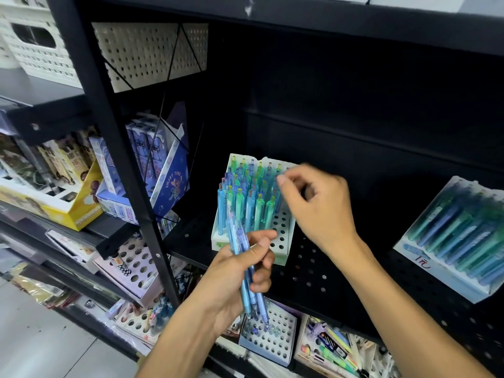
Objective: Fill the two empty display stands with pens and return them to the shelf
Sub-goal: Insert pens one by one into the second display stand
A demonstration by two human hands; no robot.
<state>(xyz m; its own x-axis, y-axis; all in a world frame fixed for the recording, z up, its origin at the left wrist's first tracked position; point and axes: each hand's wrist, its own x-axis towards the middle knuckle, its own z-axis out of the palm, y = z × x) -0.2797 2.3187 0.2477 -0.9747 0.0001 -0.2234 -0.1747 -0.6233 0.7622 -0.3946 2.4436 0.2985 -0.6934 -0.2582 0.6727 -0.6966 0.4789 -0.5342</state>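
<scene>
L hand (pixel 240 271) clamping spare pens (pixel 246 268); R hand (pixel 319 203), grip pinched over top row, blurred, can't tell if holding pen. Stand (pixel 283 236) sitting on shelf (pixel 313 271), filling right-side holes; going straight down, one per hole.

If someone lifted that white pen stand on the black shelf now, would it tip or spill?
Probably top-heavy: the white pen stand holds tall pens packed at its back and left, with its front-right holes bare. It looks like thin card, so likely light and slightly flexible. Tilted, the loosely standing pens could slide out.
</scene>
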